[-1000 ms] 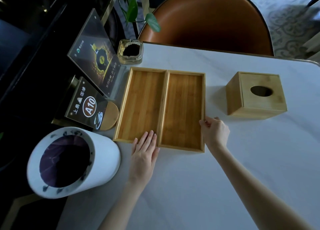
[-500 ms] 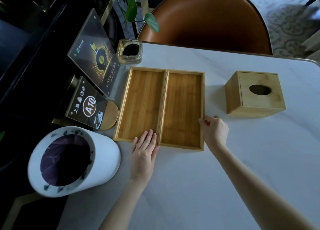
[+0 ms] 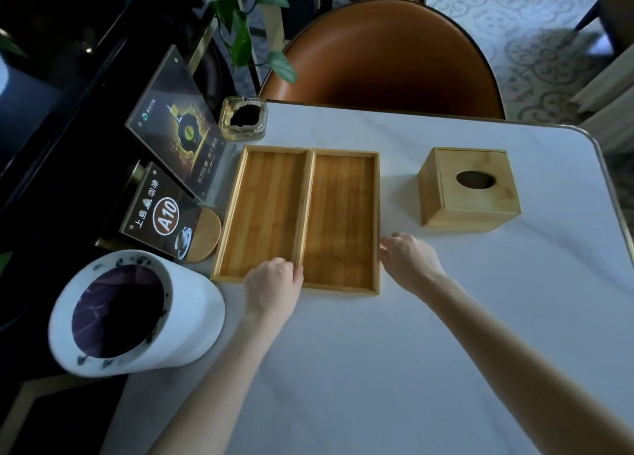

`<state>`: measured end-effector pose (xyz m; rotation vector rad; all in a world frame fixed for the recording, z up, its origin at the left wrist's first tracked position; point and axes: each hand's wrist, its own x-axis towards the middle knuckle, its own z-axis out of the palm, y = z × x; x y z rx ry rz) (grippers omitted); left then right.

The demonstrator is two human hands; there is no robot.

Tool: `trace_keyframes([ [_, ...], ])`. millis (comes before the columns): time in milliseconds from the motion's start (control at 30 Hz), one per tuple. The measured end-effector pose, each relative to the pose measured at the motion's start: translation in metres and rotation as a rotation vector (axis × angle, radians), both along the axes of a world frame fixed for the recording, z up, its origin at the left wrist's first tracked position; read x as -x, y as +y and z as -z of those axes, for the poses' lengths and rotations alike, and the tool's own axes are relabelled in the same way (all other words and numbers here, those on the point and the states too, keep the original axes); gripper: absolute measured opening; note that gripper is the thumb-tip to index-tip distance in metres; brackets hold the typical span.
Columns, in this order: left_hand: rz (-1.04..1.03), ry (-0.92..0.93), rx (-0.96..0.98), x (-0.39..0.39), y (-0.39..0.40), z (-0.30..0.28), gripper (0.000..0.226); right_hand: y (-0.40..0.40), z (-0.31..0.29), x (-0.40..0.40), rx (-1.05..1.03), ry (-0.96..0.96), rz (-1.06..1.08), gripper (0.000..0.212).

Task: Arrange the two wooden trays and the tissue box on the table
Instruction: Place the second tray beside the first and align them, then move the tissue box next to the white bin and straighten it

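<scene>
Two shallow wooden trays lie side by side, long edges touching, on the white table (image 3: 377, 369): the left tray (image 3: 266, 211) and the right tray (image 3: 341, 218). My left hand (image 3: 272, 286) has its fingers curled over the near rim of the left tray, close to where the trays meet. My right hand (image 3: 408, 262) rests on the table with its fingertips closed on the right tray's outer rim near the front corner. The wooden tissue box (image 3: 470, 190), with an oval slot on top, stands apart to the right, touched by neither hand.
A white bin (image 3: 137, 310) stands beyond the table's left edge. An acrylic menu stand (image 3: 178, 129), an A10 sign (image 3: 164, 211), a round wooden coaster (image 3: 206, 235) and a glass ashtray (image 3: 245, 118) crowd the trays' left side. An orange chair (image 3: 384, 60) stands behind the table.
My left hand, which lay flat with spread fingers at the trays' near edge, has curled its fingers over the rim. My right hand, the trays and the box stay put.
</scene>
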<state>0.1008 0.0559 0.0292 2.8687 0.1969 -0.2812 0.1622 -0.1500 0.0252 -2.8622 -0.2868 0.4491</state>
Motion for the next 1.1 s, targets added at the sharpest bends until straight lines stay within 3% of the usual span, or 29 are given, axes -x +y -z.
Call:
trace_keyframes([
  [100,-0.07,-0.012,-0.044,-0.023,-0.023,-0.021,0.035,-0.012,-0.017,-0.004,-0.06,0.06,-0.057,0.028],
  [233,0.007,-0.107,0.068,-0.053,-0.072,-0.044,0.034,-0.045,-0.057,-0.013,-0.132,0.003,-0.094,0.027],
  [400,0.042,-0.196,0.275,-0.078,-0.137,-0.054,0.038,-0.111,-0.084,-0.045,-0.123,-0.263,0.066,0.028],
  [533,-0.005,-0.224,0.442,-0.094,-0.178,-0.042,0.042,-0.153,-0.078,-0.075,-0.217,-0.362,0.252,0.028],
  [700,-0.011,-0.087,0.429,-0.113,-0.206,-0.024,0.06,-0.179,-0.041,-0.098,-0.383,-0.111,0.462,0.042],
  [833,-0.004,-0.032,0.478,-0.115,-0.211,-0.012,0.043,-0.183,-0.018,-0.095,-0.512,0.095,0.547,0.048],
  [933,0.001,0.007,0.564,-0.114,-0.21,-0.012,0.038,-0.181,-0.013,-0.092,-0.63,0.086,0.542,0.044],
  [1100,-0.026,0.006,0.614,-0.115,-0.212,-0.018,0.041,-0.174,-0.011,-0.091,-0.635,0.049,0.555,0.044],
])
